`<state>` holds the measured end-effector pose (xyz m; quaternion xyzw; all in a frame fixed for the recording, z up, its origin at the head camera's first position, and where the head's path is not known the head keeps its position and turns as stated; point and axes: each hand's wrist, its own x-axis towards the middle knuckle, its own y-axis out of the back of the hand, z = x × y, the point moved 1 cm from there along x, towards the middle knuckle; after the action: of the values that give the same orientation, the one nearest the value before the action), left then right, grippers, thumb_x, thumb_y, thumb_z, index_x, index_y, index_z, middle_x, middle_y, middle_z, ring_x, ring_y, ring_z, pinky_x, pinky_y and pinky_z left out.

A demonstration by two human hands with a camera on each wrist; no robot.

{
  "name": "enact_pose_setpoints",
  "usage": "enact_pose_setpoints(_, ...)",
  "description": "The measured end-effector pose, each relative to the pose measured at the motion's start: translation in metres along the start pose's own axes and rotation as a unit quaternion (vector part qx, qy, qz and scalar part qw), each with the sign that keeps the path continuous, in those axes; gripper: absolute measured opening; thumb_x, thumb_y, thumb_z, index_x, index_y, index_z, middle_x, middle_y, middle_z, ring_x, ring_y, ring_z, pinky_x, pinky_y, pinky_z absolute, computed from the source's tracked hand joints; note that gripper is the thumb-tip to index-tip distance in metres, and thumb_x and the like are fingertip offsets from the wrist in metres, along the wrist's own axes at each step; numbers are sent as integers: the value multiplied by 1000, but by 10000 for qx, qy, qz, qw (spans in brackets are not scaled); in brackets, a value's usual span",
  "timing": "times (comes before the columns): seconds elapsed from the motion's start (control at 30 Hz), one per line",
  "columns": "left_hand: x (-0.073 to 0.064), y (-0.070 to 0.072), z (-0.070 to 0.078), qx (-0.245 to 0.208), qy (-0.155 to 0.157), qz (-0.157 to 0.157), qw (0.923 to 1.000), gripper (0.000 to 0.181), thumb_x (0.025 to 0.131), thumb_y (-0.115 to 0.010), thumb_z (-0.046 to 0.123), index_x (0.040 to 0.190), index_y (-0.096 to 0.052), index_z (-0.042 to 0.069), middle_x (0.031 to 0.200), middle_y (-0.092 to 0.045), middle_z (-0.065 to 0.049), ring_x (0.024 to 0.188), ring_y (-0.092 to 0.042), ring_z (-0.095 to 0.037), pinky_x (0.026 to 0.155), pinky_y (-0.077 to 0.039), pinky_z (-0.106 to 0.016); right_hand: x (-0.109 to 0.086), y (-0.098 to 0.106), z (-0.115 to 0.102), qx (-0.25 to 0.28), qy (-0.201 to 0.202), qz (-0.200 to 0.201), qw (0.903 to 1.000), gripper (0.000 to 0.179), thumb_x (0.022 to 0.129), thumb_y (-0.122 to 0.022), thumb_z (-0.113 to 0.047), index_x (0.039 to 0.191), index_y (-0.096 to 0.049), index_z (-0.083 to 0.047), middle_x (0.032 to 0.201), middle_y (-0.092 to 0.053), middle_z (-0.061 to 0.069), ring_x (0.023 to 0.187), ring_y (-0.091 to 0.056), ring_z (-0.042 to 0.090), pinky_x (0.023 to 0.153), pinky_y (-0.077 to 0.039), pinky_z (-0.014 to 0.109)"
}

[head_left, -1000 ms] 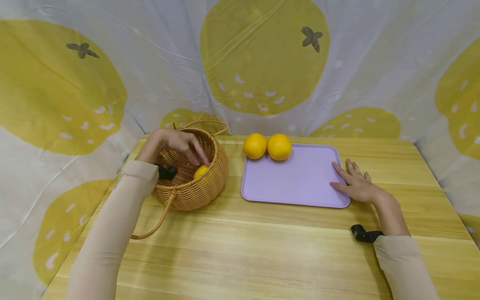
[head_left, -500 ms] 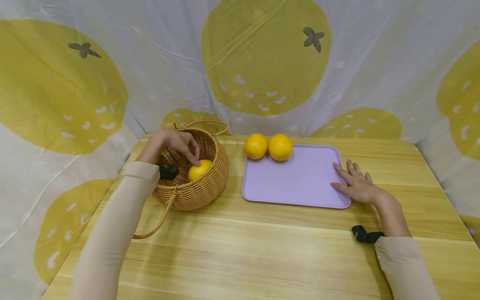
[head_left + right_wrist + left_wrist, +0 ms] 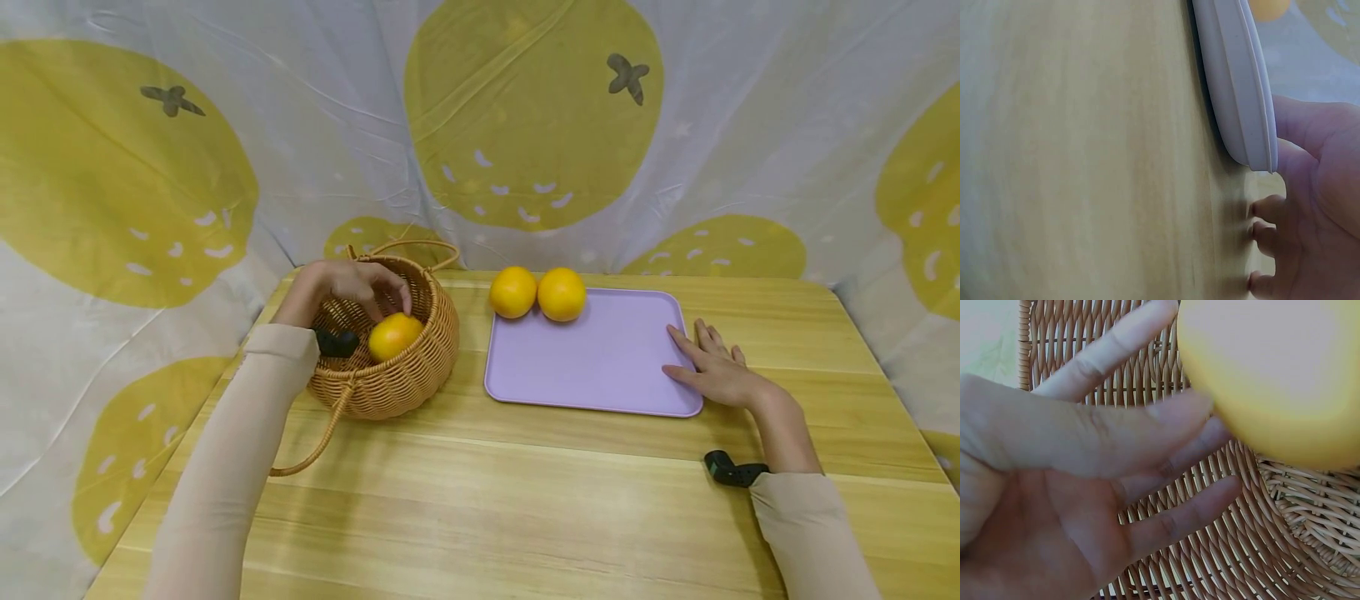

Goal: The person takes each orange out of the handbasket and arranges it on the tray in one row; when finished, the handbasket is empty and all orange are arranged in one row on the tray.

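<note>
My left hand (image 3: 367, 287) reaches into a wicker basket (image 3: 393, 400). Its fingertips are right at the upper side of an orange (image 3: 394, 337) lying inside. In the left wrist view, the thumb and index fingertips meet the edge of that orange (image 3: 1272, 375), while the other fingers stay spread beneath. My right hand (image 3: 716, 371) lies at the right edge of a lilac tray (image 3: 592, 367), thumb and index finger over the rim, remaining fingers on the table beside it. Two more oranges, a left one (image 3: 513, 292) and a right one (image 3: 562, 294), sit side by side at the tray's back left corner.
One basket handle (image 3: 322, 450) hangs down toward the front of the wooden table (image 3: 517, 508); the other handle (image 3: 416, 243) leans out at the back. Behind the table hangs a curtain (image 3: 360, 100) printed with big yellow fruit.
The orange in the basket has shifted left and shows more fully. The left fingers have moved over it, first closing together, then spreading. The right hand and tray stay put.
</note>
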<state>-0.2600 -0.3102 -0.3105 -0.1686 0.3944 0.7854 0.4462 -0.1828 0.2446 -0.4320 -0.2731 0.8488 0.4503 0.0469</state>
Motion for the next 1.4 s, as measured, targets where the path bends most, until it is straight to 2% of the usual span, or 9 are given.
enact_pose_setpoints(0.17, 1, -1, -2, -101, 67, -1, 9999, 42, 82, -58, -20, 119, -70, -4, 131, -65, -17, 117, -60, -29, 100, -52, -35, 0, 0, 0, -6, -8, -11, 10000, 83, 107, -50, -44, 165, -7, -4, 164, 21, 38, 150, 22, 60, 113, 16, 78)
enact_pose_setpoints(0.4, -1, -3, -1, 23, 235, 252, 9994, 21, 99, -60, 4, 115, -73, -1, 127, -68, -12, 120, -55, -22, 104, -45, -34, 0, 0, -1, 37, -27, -13, 10000, 85, 106, -50, -46, 166, -6, -5, 164, 22, 37, 150, 23, 59, 113, 17, 78)
enact_pose_setpoints(0.53, -2, -5, 0, -42, 320, 40, 9995, 22, 97, -71, 15, 116, -70, 2, 123, -67, -8, 111, -57, -18, 101, -47, -34, 0, -1, -1, 63, -34, -25, 10000, 85, 106, -51, -47, 166, -5, -5, 164, 23, 36, 150, 23, 59, 113, 17, 78)
enact_pose_setpoints(0.7, -3, -5, -1, -216, 361, -107, 9991, 28, 94, -75, 9, 118, -63, 0, 122, -61, -10, 101, -61, -17, 89, -54, -32, -1, -2, 0, 73, -11, -29, 10000, 85, 106, -50, -46, 166, -5, -5, 164, 23, 37, 150, 24, 59, 112, 18, 78)
enact_pose_setpoints(0.9, -3, -2, -3, 165, 150, 106, 9997, 30, 97, -70, 10, 124, -61, 1, 134, -56, -15, 121, -50, -25, 96, -46, -31, 0, -1, -1, 49, -7, -21, 10000, 85, 107, -50, -46, 166, -5, -5, 164, 23, 37, 150, 23, 59, 112, 17, 78)
enact_pose_setpoints(1.03, -2, -1, -3, 235, -47, -49, 9997, 31, 102, -62, 9, 132, -61, 1, 144, -55, -16, 136, -46, -28, 108, -41, -36, 1, -1, 0, 20, -3, -14, 10000, 85, 107, -50, -46, 165, -5, -5, 163, 22, 37, 150, 23, 60, 112, 17, 79)
enact_pose_setpoints(1.13, -3, -1, -4, 97, 37, -148, 9998, 35, 106, -56, 12, 139, -60, 3, 148, -54, -16, 136, -48, -29, 108, -44, -39, 1, -1, 1, 3, -8, -17, 10000, 85, 107, -50, -46, 166, -5, -5, 164, 22, 37, 150, 22, 60, 112, 16, 79)
enact_pose_setpoints(1.27, -4, -1, -4, 59, 183, -129, 9997, 40, 105, -60, 21, 143, -59, 8, 152, -52, -13, 139, -46, -29, 107, -47, -40, 2, -2, 3, 30, -23, -24, 10000, 85, 107, -50, -47, 166, -4, -5, 164, 23, 37, 150, 23, 59, 112, 17, 78)
enact_pose_setpoints(1.4, -3, -2, -5, 212, 48, -53, 9997, 41, 103, -63, 19, 142, -58, 7, 152, -52, -14, 144, -42, -30, 110, -43, -40, 1, -2, 2, 80, -15, -27, 10000, 86, 106, -50, -47, 166, -4, -5, 163, 24, 37, 150, 25, 58, 112, 18, 78)
